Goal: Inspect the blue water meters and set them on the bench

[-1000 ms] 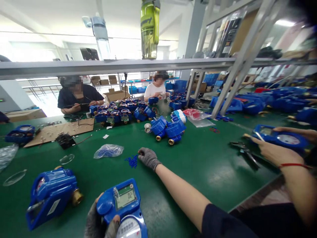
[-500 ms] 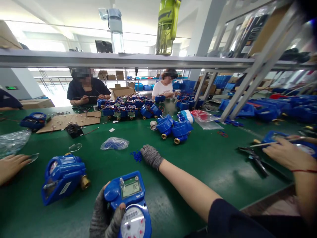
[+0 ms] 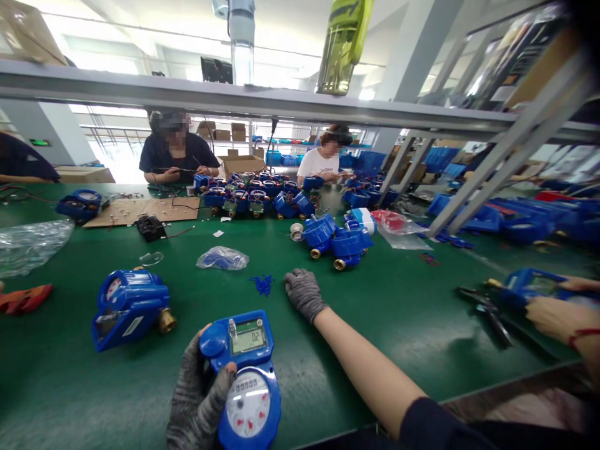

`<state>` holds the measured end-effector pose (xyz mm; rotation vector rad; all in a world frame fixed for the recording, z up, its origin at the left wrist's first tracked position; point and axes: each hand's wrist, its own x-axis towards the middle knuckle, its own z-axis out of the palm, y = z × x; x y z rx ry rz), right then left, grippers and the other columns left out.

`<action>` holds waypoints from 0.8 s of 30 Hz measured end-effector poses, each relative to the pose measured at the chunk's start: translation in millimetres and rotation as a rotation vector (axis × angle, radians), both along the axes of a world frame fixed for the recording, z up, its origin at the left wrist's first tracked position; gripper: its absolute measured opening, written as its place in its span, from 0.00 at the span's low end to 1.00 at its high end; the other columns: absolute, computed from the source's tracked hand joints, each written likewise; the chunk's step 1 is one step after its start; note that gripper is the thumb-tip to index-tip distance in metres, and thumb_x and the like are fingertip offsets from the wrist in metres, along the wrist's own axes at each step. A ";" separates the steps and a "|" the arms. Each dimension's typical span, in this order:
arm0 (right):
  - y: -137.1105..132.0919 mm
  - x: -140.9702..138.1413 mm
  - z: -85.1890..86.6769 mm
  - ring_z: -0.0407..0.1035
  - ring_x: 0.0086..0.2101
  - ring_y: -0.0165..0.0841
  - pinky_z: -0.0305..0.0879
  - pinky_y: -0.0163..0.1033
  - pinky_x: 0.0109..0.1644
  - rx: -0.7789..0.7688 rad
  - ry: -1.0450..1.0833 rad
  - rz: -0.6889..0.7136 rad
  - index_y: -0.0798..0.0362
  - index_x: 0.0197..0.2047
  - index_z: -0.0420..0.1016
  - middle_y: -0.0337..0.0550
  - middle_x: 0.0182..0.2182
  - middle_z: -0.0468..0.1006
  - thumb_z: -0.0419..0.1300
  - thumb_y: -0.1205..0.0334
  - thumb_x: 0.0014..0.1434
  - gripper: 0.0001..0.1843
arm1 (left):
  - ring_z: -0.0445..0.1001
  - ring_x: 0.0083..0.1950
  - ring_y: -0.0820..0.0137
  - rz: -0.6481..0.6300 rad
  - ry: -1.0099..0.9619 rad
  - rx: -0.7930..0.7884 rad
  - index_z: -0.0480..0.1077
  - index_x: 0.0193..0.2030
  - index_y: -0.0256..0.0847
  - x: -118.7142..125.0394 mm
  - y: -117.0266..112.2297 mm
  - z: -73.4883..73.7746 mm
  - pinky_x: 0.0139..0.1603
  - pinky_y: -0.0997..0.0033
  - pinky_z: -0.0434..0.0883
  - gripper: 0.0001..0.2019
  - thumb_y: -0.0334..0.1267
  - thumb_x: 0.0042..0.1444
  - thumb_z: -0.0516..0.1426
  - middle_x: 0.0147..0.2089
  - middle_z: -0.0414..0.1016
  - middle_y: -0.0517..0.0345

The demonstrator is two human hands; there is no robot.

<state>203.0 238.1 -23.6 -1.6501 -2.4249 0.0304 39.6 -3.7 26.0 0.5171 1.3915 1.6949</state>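
My left hand (image 3: 197, 400), in a grey glove with bare fingertips, grips a blue water meter (image 3: 250, 369) at its left side. The meter has a round dial with red pointers and a small display reading about 0.2. My right hand (image 3: 304, 294), gloved alike, is on or just over the green bench with fingers curled in; whatever they hold is hidden. Just left of it lies a small heap of tiny blue parts (image 3: 262, 285). A second blue water meter (image 3: 131, 309) with a brass fitting rests to the left of the held one.
Beyond my hands are a plastic bag of blue parts (image 3: 222, 258) and more blue meters (image 3: 349, 244). At right, a co-worker's hand (image 3: 557, 319) is at another meter beside black-handled pliers (image 3: 487, 315). A shelf (image 3: 281, 103) with bottles crosses above; two people sit opposite.
My right hand has drawn slightly right, away from the blue heap. The left hand keeps the meter. A co-worker's hand at far left has left the view; a red-orange object shows there.
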 end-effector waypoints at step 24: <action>-174.2 5.3 76.6 0.70 0.36 0.40 0.67 0.48 0.48 0.278 0.288 0.639 0.54 0.38 0.75 0.47 0.35 0.79 0.57 0.68 0.61 0.05 | 0.70 0.61 0.57 -0.088 0.304 0.087 0.62 0.62 0.47 -16.2 -2.0 -15.7 0.62 0.57 0.68 0.32 0.49 0.53 0.65 0.61 0.70 0.52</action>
